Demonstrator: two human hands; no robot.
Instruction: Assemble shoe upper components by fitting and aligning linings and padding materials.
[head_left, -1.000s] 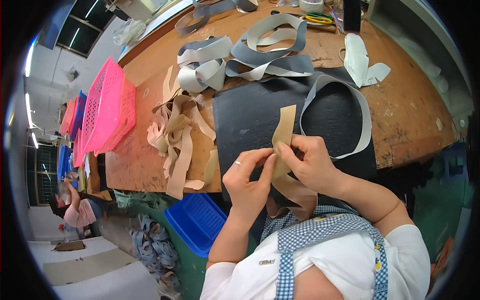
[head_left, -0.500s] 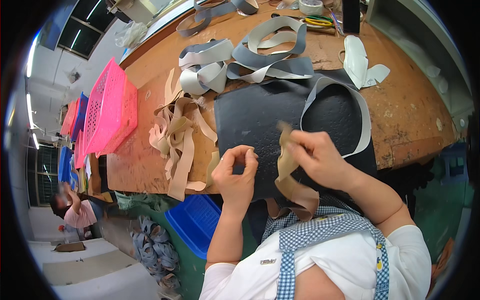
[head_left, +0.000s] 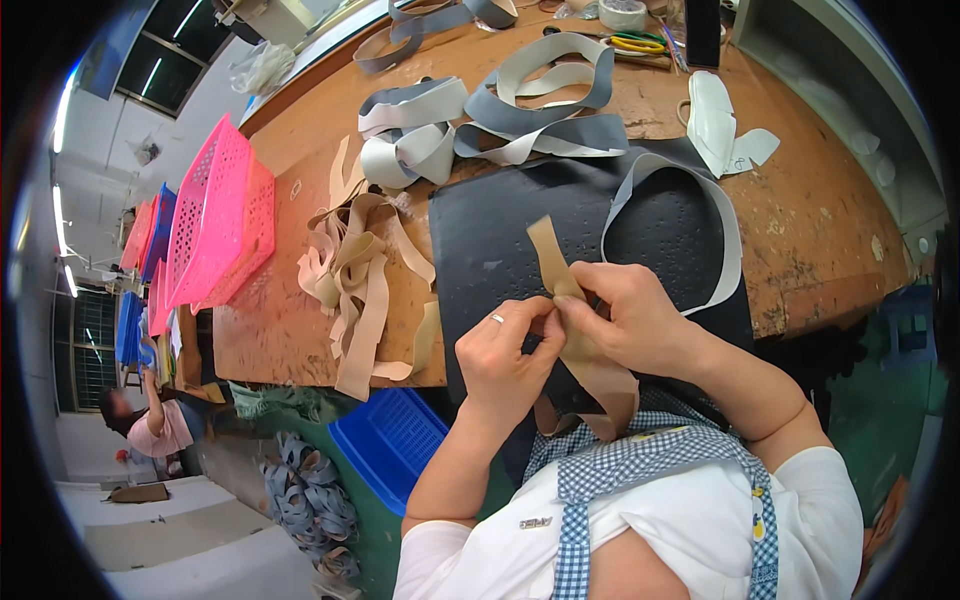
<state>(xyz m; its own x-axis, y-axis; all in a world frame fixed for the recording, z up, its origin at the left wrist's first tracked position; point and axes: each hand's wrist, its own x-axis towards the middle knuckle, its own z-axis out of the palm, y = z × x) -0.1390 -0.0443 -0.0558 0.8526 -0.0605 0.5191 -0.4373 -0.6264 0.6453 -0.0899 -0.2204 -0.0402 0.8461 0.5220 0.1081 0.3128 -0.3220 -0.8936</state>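
left hand (head_left: 508, 350): narrow, fingertips pinching the left edge of the tan strip (head_left: 598, 375).
right hand (head_left: 625, 315): thumb and fingers closed on the same strip, beside the left.
strip position: over the black mat (head_left: 490, 235); tail curls down by the checked apron (head_left: 680, 460).
tail risk: could snag if apron cloth catches it.
pinch risk: uneven pulling may crease or twist it.

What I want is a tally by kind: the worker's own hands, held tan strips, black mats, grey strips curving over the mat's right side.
Left hand and right hand: 2
Tan strip held: 1
Black mat: 1
Grey strip: 1
Total: 5
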